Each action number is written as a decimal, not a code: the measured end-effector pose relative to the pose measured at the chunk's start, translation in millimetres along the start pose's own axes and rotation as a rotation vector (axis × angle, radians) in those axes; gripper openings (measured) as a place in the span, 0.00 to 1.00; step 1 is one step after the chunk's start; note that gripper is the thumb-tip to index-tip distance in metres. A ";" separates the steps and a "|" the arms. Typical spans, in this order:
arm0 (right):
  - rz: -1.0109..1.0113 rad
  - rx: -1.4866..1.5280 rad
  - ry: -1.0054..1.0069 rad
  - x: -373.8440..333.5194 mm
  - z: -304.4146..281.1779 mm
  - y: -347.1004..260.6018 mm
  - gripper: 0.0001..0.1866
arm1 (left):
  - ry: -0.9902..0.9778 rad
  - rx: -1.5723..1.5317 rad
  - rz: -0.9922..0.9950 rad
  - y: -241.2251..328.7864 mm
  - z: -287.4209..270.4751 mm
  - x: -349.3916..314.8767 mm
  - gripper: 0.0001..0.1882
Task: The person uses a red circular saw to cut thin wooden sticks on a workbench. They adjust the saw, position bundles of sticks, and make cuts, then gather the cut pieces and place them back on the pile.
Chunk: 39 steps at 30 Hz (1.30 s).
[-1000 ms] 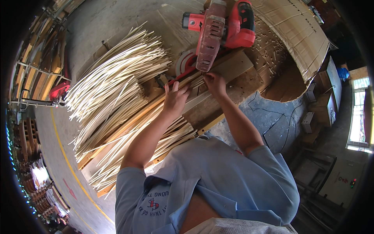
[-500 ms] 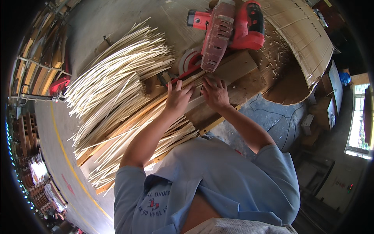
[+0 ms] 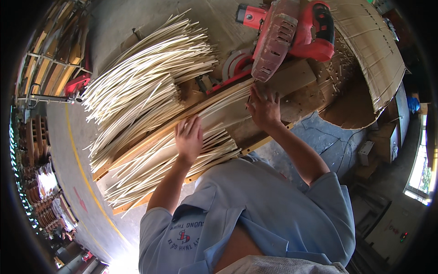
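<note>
When viewed from head camera, found left hand (image 3: 189, 137) palm-down over near end of thin pale rods (image 3: 227, 102), fingers close together; cannot tell whether gripping. Noted right hand (image 3: 265, 110) set farther forward, fingers fanned, beside far rod ends and close to red saw (image 3: 275, 44); cannot confirm any hold. Observed both forearms slanting forward from sleeves of blue shirt (image 3: 273, 205). Located rods between hands, lying along wooden strip (image 3: 150, 141), pointing toward saw.
</note>
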State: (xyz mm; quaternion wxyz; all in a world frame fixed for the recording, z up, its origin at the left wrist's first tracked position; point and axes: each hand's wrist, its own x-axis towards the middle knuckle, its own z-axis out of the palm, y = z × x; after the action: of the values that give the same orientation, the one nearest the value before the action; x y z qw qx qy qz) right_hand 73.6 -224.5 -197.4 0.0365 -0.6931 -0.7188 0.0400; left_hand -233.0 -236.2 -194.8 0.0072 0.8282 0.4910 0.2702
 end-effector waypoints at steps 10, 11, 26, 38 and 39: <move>0.042 0.026 0.012 -2.2 5.9 -0.8 0.35 | -0.155 0.199 -0.231 -9.8 -19.2 -13.7 0.16; 0.038 0.020 0.018 -2.7 6.1 -0.8 0.35 | -0.203 0.184 -0.267 -9.3 -19.1 -13.8 0.15; 0.056 0.008 0.002 -2.2 3.5 -3.3 0.34 | -0.114 0.154 -0.185 -22.2 -21.7 -6.7 0.03; 0.050 0.013 0.000 -0.8 3.2 -2.6 0.34 | 0.027 0.287 -0.079 -29.8 -22.8 0.6 0.10; 0.056 0.017 -0.001 -2.9 3.1 -0.9 0.34 | 0.028 0.275 -0.067 -27.2 -22.2 0.1 0.10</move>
State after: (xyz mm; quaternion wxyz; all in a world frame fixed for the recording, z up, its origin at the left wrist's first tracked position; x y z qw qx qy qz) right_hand 72.5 -227.4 -200.3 0.0407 -0.7125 -0.6989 0.0475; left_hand -265.1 -227.7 -183.3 -0.1043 0.8006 0.5508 0.2115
